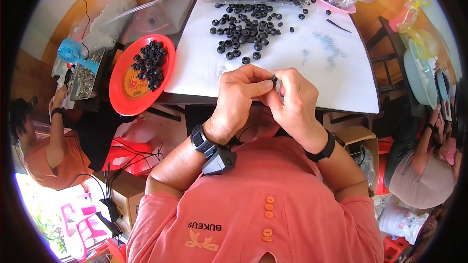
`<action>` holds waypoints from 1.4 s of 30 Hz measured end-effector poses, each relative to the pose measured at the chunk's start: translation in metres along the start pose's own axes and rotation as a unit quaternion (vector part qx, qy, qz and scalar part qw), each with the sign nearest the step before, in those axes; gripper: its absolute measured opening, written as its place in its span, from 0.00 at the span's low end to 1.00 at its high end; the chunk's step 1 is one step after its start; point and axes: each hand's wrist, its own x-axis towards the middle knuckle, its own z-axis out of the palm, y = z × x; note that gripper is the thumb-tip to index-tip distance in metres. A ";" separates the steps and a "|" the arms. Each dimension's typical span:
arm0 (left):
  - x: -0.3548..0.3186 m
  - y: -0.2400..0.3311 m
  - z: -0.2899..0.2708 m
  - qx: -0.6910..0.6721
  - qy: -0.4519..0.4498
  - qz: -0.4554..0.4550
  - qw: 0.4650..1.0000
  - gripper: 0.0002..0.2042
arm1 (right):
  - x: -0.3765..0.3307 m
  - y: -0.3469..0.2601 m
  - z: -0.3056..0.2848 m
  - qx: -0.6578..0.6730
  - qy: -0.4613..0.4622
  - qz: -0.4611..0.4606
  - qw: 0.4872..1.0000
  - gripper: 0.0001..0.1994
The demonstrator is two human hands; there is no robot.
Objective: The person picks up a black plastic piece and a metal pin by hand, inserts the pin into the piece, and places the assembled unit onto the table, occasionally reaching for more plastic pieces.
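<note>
hands meet above the table edge (pixel 273 102): left hand (pixel 241 95) and right hand (pixel 292 100) pinch one black ring (pixel 274 80) between closed fingertips; best kept steady, level.

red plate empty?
No, the red plate holds a pile of black rings.

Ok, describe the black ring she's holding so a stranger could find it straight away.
Start at the white table, then drop to its near edge where both hands meet. The small black ring is pinched between their fingertips, the only one lifted off the table, unlike the loose rings scattered beyond.
</note>
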 end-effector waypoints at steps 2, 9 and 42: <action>-0.001 0.002 -0.001 0.036 0.008 0.010 0.999 0.11 | 0.000 0.002 0.004 -0.024 0.012 -0.011 1.000 0.14; 0.005 0.010 0.003 0.116 -0.059 -0.032 0.991 0.09 | 0.008 0.012 -0.015 -0.003 -0.007 -0.021 1.000 0.13; -0.002 0.008 0.003 0.129 -0.050 -0.014 0.990 0.09 | 0.002 0.011 -0.004 0.021 0.012 -0.062 0.998 0.15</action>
